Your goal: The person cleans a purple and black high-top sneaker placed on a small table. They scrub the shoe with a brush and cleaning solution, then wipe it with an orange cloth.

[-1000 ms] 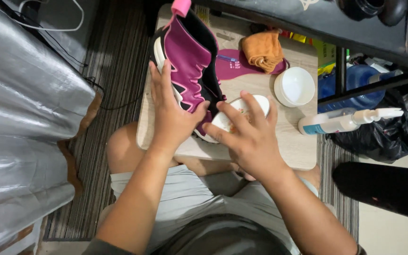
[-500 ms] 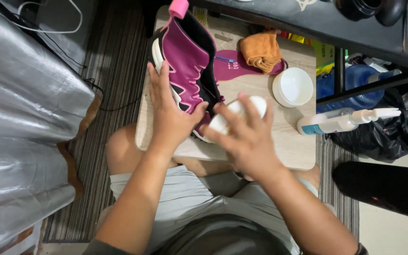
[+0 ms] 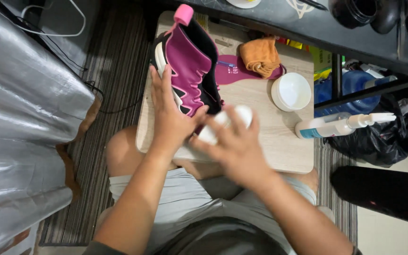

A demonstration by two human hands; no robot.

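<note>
A magenta and black high-top shoe (image 3: 190, 66) lies on its side on a small light wooden table (image 3: 284, 146). My left hand (image 3: 168, 115) rests flat on the shoe's side near the sole and steadies it. My right hand (image 3: 234, 146) is closed around a small white round container (image 3: 225, 123) and holds it against the shoe's lower end. The right hand is blurred, and part of the container is hidden under its fingers.
A magenta insole (image 3: 234, 73) with an orange cloth (image 3: 260, 54) on it lies behind the shoe. A white lid or bowl (image 3: 291, 91) and a white spray bottle (image 3: 336, 125) sit at the right. A dark shelf crosses the top; grey fabric (image 3: 20, 118) fills the left.
My right hand with the white container has slid slightly toward the shoe and is now blurred. My left hand stays on the shoe.
</note>
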